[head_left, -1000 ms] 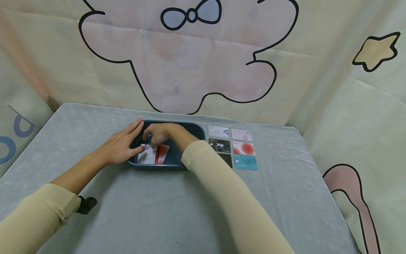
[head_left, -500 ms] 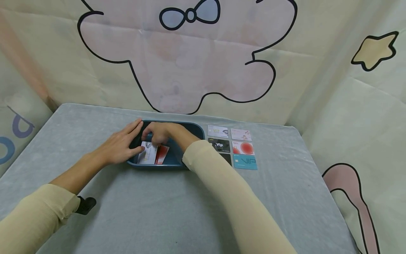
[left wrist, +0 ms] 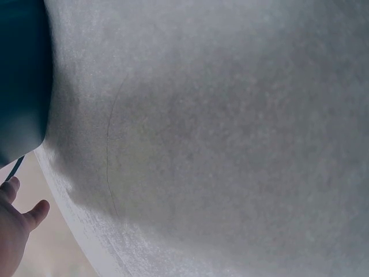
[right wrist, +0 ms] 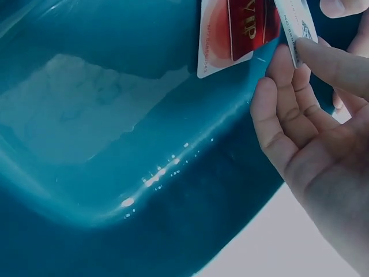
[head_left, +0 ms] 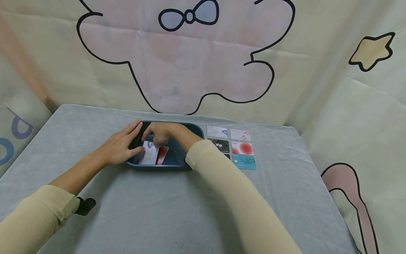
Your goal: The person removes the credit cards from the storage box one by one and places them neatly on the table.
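Right hand (head_left: 158, 133) pinches the white card (head_left: 149, 152) by its far end, tilted up inside the blue tray (head_left: 190, 128) over the red card (head_left: 162, 154), while the left hand (head_left: 122, 144), fingers straight, rests on the tray's left rim, equally near.

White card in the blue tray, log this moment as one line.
right hand: pinches white card | left hand: on blue tray rim | red card: in tray

It looks like a staged recording corner: a table under soft grey cloth (head_left: 177, 211), closed in by cream fabric sheets with cartoon drawings (head_left: 190, 63).
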`<state>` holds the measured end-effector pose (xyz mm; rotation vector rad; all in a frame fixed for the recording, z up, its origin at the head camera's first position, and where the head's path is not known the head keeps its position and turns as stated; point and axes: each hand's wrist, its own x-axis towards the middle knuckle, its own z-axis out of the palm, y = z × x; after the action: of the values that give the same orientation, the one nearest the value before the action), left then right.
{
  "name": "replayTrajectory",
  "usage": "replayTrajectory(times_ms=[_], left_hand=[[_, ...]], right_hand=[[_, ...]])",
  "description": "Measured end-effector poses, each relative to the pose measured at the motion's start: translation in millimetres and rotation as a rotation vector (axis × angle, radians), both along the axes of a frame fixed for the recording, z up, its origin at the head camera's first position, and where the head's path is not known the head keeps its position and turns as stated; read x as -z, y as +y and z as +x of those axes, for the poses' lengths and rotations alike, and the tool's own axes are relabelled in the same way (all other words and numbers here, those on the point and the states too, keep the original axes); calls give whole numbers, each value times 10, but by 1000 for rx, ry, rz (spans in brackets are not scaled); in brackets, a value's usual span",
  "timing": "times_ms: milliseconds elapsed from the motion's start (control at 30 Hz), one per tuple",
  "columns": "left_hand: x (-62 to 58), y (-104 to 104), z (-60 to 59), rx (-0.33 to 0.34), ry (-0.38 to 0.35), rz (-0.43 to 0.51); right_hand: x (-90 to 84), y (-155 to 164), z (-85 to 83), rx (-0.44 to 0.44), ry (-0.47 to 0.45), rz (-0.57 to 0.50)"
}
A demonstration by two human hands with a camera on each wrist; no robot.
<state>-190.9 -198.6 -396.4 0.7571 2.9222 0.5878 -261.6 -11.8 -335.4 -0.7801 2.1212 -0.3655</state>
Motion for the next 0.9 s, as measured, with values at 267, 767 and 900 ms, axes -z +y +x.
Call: replayTrajectory(times_ms=[267,767,900], left_hand=[[26,-25,-12,2,4,5],[29,-9,-15,-19,-9,0],[35,-6,-12,-28,-15,0]], right_hand=[[-68,70,30,-42,81,-19],[-292,471,144,-51,185,-126],[-381,656,142,-26,225,-153]])
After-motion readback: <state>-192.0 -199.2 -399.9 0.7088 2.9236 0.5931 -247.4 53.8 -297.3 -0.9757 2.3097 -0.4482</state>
